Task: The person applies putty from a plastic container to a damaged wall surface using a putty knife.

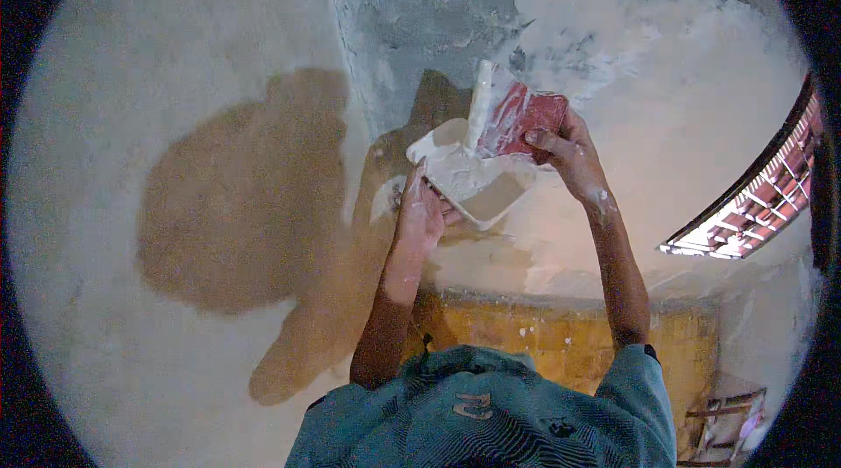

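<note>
My left hand [427, 212] holds a shallow pale tray [492, 221] from below and along its near left edge, with the thumb up by the rim. A layer of wet white putty [455, 170] is spread over part of the tray. In my right hand [565, 148] is a red putty scraper [517, 115], smeared with white. My thumb presses on its face, and the other fingers are behind it, mostly hidden. The scraper's putty-coated edge [480, 109] stands nearly upright, its lower end at the putty in the tray. White smears mark both my hands and forearms.
Around my hands is a plastered surface [666, 126] with white patches and a bare grey area [429, 12]. A cracked joint line [337, 12] runs down left of it. My shadow falls at left. A barred opening [753, 196] is at right, and a yellow-brown surface [569, 336] lies lower down.
</note>
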### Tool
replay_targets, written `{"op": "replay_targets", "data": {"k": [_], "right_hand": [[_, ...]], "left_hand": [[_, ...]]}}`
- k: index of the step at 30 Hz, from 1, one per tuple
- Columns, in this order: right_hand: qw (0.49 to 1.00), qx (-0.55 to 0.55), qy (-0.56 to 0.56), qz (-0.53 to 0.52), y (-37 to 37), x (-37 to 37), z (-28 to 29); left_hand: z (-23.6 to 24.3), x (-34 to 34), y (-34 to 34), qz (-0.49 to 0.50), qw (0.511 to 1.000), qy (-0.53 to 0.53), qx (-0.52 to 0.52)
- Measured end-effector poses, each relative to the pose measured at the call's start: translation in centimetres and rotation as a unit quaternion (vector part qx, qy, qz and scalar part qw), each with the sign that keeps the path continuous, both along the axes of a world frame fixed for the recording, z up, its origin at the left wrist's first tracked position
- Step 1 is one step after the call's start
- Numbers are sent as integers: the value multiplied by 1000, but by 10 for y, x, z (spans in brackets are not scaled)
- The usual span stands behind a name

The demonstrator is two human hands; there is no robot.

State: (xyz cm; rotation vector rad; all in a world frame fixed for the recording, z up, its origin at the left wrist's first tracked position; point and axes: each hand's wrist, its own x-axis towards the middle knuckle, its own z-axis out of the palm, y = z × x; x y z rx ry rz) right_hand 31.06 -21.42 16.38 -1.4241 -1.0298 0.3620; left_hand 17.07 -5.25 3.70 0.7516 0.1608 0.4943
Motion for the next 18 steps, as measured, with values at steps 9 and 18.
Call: {"op": "replay_targets", "data": {"k": [9,18], "right_hand": [[996,38,67,48,-3,2,6],[976,101,185,52,-1,-2,15]], "left_hand": [[13,-7,0,22,998,-50,5],[18,-3,9,1,999,-43,-13]]}}
